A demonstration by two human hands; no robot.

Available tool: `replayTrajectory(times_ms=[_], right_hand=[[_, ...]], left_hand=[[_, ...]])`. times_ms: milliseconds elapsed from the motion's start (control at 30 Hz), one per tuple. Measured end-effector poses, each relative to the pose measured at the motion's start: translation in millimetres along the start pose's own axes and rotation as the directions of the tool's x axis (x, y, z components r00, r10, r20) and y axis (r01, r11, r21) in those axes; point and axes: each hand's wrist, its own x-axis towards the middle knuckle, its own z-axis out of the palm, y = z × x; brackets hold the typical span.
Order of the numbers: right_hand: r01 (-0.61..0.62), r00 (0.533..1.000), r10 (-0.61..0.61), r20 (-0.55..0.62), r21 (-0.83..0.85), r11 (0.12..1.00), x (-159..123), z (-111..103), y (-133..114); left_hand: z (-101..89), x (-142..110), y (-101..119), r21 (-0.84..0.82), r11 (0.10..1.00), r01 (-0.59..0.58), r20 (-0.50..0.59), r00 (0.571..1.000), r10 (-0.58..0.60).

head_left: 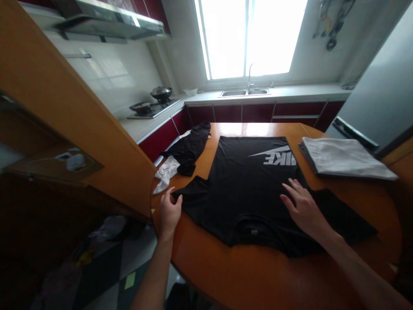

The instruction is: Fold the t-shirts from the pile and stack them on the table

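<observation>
A black T-shirt (pixel 245 185) lies spread on the wooden table (pixel 226 275), its collar towards me and its hem at the far side. White lettering and a swoosh show upside down near the hem. My left hand (pixel 170 211) is at the tip of the left-side sleeve, thumb and fingers curved and apart around the cuff. Over the right part of the shirt rests my right hand (pixel 301 204), fingers stretched out and holding nothing; whether it presses on the cloth is unclear.
Crumpled black and white clothes (pixel 187 150) lie at the table's far left edge. Folded light grey cloth (pixel 345 157) sits at the right. Beyond are a counter with a sink (pixel 234 93), a stove with pans (pixel 161 92), and a fridge (pixel 380 82). A wooden partition (pixel 97 120) stands left.
</observation>
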Motion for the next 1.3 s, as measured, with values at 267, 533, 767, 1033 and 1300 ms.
replayTrajectory(times_ms=[267, 533, 767, 1033, 1300], right_hand=[[0.495, 0.789, -0.546, 0.281, 0.234, 0.837, 60.0, 67.7, -158.5], [0.583, 0.698, -0.637, 0.327, 0.259, 0.770, 78.0, 133.3, -187.5], [0.517, 0.751, -0.602, 0.271, 0.325, 0.792, 77.2, 135.2, -182.6], [0.483, 0.791, -0.551, 0.266, 0.281, 0.829, 82.4, 137.4, -178.6], [0.474, 0.792, -0.539, 0.289, 0.266, 0.839, 82.7, 141.5, -178.0]], left_hand=[[-3.8, -7.6, 5.8, -0.050, 0.997, -0.062, -0.053, 0.997, 0.060], [1.5, -11.9, 4.8, 0.014, 0.995, -0.095, -0.085, 0.992, 0.096], [2.5, -12.4, -2.6, 0.161, 0.985, -0.061, -0.105, 0.991, 0.079], [0.7, -13.2, -3.7, 0.298, 0.954, 0.018, -0.037, 0.999, -0.007], [-7.0, -12.6, 2.3, 0.200, 0.980, 0.005, 0.002, 1.000, -0.005]])
